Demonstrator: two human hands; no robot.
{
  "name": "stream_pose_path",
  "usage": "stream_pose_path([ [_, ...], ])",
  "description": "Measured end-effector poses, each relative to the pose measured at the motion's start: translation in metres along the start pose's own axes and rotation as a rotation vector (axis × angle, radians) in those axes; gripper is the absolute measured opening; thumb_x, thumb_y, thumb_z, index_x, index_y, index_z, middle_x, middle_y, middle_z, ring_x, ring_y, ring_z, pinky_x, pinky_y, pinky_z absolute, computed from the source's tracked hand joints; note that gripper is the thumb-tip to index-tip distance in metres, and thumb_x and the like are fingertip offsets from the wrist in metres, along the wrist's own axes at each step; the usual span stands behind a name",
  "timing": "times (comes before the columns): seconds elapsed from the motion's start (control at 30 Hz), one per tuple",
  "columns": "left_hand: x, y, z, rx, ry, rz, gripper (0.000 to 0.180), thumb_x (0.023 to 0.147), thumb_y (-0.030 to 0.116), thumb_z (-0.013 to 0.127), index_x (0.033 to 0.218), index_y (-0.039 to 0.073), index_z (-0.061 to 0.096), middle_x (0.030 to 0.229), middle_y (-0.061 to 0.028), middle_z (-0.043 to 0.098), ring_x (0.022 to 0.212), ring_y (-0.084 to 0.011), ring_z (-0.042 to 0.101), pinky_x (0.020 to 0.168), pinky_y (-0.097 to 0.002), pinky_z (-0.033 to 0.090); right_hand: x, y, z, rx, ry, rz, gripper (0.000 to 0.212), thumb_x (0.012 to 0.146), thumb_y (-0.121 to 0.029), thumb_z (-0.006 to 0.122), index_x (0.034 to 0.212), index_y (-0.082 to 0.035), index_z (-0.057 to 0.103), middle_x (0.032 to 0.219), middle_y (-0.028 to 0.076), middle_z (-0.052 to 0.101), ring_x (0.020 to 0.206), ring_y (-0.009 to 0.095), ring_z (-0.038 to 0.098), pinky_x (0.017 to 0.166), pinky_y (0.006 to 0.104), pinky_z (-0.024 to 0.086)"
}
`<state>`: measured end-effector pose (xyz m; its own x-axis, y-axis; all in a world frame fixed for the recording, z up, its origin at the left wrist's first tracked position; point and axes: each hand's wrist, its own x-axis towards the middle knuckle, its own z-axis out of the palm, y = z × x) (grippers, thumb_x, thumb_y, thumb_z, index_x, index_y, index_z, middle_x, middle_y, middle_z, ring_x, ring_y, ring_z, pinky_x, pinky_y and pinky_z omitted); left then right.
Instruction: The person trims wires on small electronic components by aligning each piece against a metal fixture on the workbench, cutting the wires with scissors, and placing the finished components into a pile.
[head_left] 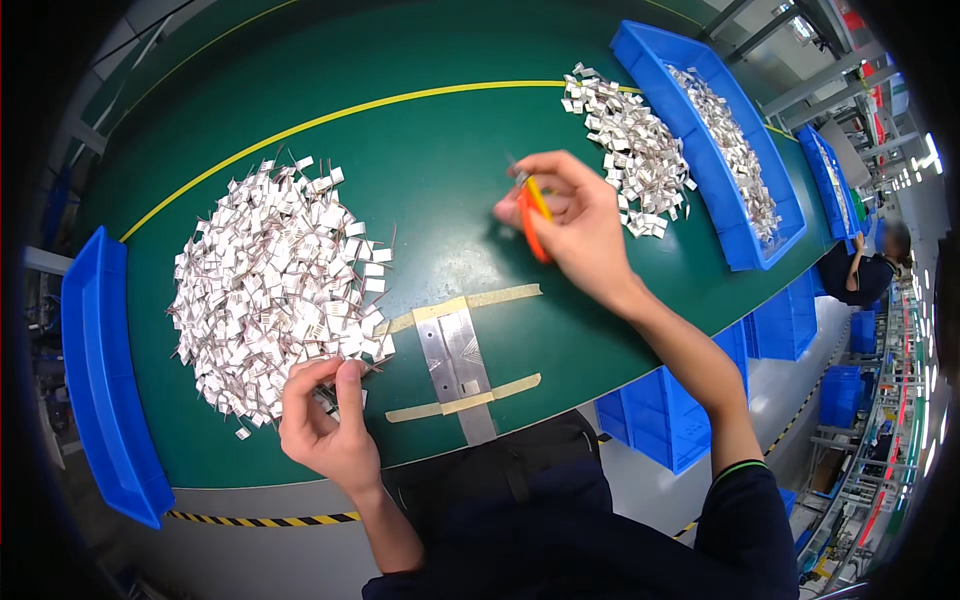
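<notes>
My left hand (332, 425) is at the near edge of a large pile of small white pieces with thin dark wires or leads (285, 290). Its thumb and forefinger tips come together in a pinch; whatever lies between them is too small to make out. Raised over the middle of the table, my right hand (575, 215) is closed around a small pliers-like tool (535, 220) with orange and yellow handles. The tool's thin, blurred tip points away to the far left. Between my hands, a metal plate fixture (433, 350) is held to the table by strips of beige tape.
A smaller pile of similar white pieces (640, 160) lies on the green table (420, 170) at the right. Beside it stands a blue tray (690, 125) with more pieces. Another blue tray (95, 370) sits at the left edge. Blue bins (665, 420) stand below the table; a person (870, 265) is at far right.
</notes>
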<state>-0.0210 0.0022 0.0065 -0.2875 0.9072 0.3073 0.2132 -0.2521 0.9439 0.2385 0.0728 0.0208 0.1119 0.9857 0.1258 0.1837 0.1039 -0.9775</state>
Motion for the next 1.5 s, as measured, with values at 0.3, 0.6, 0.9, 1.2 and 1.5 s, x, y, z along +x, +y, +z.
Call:
stream_pose_path([
  [0.3, 0.001, 0.001, -0.006, -0.049, -0.098, 0.044, 0.012, 0.078, -0.011, 0.066, 0.087, -0.005, 0.061, 0.07, -0.0094, 0.064, 0.064, -0.0125, 0.059, 0.063, -0.0207, 0.045, 0.014, 0.002, -0.09, -0.96, 0.4, -0.196, 0.031, 0.076, -0.002, 0.065, 0.107, -0.004, 0.063, 0.099, 0.022, 0.068, 0.092, 0.035, 0.068, 0.08, 0.0372, 0.053],
  [0.6, 0.003, 0.0, -0.011, -0.036, -0.21, 0.044, 0.013, 0.074, -0.008, 0.073, 0.083, -0.002, 0.065, 0.069, -0.0057, 0.065, 0.059, -0.0102, 0.058, 0.057, -0.0201, 0.043, 0.011, -0.002, -0.099, -0.736, 0.501, -0.272, 0.021, 0.081, 0.002, 0.067, 0.101, -0.001, 0.063, 0.091, 0.01, 0.07, 0.077, 0.011, 0.066, 0.064, 0.0238, 0.051],
  [0.9, 0.0, 0.003, -0.01, -0.077, -0.169, -0.075, 0.017, 0.081, -0.006, 0.067, 0.096, -0.001, 0.063, 0.063, -0.0044, 0.063, 0.059, -0.0082, 0.059, 0.06, -0.0199, 0.044, -0.002, -0.051, -0.087, -0.331, 0.638, -0.531, 0.021, 0.085, 0.004, 0.067, 0.103, 0.002, 0.056, 0.095, 0.012, 0.066, 0.093, 0.017, 0.066, 0.084, 0.0274, 0.054],
  [1.2, 0.009, 0.016, -0.007, 0.167, -0.375, 0.331, 0.026, 0.073, 0.0, 0.073, 0.098, 0.002, 0.065, 0.087, -0.006, 0.066, 0.082, -0.0215, 0.059, 0.075, -0.033, 0.045, -0.049, -0.081, -0.038, 0.038, 0.002, 0.044, 0.031, 0.082, 0.005, 0.066, 0.109, 0.002, 0.051, 0.088, 0.013, 0.064, 0.077, 0.022, 0.067, 0.07, 0.0327, 0.056],
  [1.5, -0.011, 0.025, 0.007, 0.168, -0.639, 0.377, 0.029, 0.07, 0.008, 0.075, 0.097, 0.002, 0.066, 0.091, -0.0042, 0.062, 0.085, -0.0224, 0.055, 0.08, -0.0369, 0.041, -0.064, -0.068, 0.017, 0.318, -0.539, 0.452, 0.03, 0.086, 0.007, 0.062, 0.113, 0.003, 0.048, 0.089, 0.013, 0.063, 0.079, 0.02, 0.069, 0.068, 0.0261, 0.056],
])
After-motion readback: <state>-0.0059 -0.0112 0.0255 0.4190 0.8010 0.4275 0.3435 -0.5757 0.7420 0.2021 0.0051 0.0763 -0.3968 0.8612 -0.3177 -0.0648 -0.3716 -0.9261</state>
